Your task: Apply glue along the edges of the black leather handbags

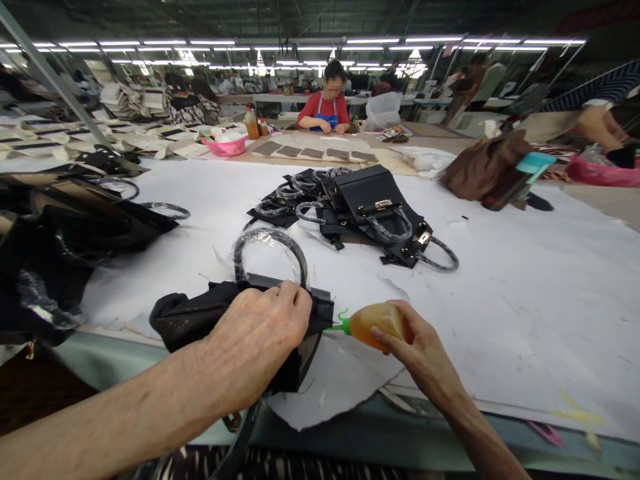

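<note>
My left hand [265, 320] is closed on a black handbag [193, 317] at the table's near edge. One round handle [270, 237], wrapped in clear plastic, stands up behind my knuckles. My right hand [420, 340] grips a squeeze bottle [375, 323] of amber liquid, tipped on its side. Its green nozzle [343, 325] points left and meets the bag's right edge, or lies very close to it. My fingers and the bag's folds hide the inside of the bag.
Black bag panels [370, 200] with plastic-wrapped handles lie stacked beyond my hands. More black bags [90, 220] are piled at left. A brown bag [485, 167] and a pink basket [605, 170] stand at right, near a co-worker's hand [603, 127]. Across the table sits a person in red [325, 107].
</note>
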Motion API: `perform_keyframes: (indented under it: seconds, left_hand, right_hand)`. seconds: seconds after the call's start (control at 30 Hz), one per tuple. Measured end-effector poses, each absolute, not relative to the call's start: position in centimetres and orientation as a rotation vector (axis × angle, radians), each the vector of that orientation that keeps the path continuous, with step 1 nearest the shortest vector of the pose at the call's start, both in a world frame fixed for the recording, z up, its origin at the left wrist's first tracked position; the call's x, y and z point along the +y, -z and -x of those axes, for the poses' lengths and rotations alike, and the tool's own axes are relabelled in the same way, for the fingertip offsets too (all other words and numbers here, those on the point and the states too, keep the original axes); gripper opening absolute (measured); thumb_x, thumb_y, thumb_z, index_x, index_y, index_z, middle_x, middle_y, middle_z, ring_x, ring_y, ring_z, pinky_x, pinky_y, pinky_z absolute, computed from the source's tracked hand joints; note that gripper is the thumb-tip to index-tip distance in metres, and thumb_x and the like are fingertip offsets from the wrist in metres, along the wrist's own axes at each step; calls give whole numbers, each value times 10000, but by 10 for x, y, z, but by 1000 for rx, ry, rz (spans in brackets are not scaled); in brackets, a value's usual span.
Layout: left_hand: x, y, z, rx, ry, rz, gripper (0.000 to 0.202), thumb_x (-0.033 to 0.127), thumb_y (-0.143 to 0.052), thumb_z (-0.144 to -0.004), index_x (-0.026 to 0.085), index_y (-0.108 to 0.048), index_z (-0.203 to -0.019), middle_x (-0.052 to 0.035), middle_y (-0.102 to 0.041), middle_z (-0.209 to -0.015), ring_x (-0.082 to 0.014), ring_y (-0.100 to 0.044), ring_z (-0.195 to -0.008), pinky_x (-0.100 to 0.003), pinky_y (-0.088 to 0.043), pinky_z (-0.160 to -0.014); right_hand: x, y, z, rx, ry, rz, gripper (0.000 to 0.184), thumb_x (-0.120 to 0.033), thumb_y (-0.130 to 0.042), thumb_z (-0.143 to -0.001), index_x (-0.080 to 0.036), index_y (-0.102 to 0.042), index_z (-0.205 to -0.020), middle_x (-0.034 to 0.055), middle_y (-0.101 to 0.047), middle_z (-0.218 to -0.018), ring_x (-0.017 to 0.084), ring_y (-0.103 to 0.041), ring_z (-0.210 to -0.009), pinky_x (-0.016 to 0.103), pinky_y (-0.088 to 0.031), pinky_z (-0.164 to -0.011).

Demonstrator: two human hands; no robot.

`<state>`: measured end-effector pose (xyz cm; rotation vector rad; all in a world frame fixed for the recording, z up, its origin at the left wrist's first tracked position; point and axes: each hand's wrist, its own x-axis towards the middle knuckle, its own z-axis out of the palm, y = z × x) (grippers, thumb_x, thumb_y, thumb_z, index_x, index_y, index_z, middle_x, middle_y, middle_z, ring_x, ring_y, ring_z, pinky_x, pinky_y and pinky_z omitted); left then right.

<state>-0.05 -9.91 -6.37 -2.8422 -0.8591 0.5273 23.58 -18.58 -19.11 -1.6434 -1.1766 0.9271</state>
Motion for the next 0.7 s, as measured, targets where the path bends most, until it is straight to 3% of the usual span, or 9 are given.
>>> perform_keyframes:
  seconds: [0.17,0.3,0.47,0.7]
  left_hand:
    - [-103,68,3,-834,-609,2837,650,53,-605,-472,101,-483,-1109,-123,-559,-1002,-271,-602,-793,-357,-543,-588]
    - [-103,70,4,-835,-536,2835,549,35,-579,-542,110,-494,-1079,-113,-560,-965,-252,-601,-759,-343,-534,-571]
    - [-102,75,7,-802,-461,2823,416,26,-556,-612,127,-499,-1012,-85,-548,-889,-237,-593,-711,-331,-520,-544]
    - [-103,73,5,-811,-639,2848,608,47,-586,-496,124,-478,-1089,-112,-546,-987,-257,-591,-801,-331,-530,-591]
  right_hand:
    - [-184,187,-238,-1131,-1009,1607,385,-505,-691,-817,-188,-562,-993,16,-592,-799,207,-556,-688,258,-472,-511]
    - [-184,184,-238,-1066,-1042,1629,395,-513,-684,-812,-177,-566,-983,15,-596,-751,174,-545,-578,225,-398,-435]
    - [-182,182,-237,-1031,-1071,1650,426,-525,-683,-795,-167,-569,-995,24,-604,-741,164,-535,-530,228,-391,-423]
    - [-180,181,-236,-1030,-1082,1652,428,-514,-694,-757,-161,-572,-966,36,-608,-752,173,-531,-567,220,-419,-419]
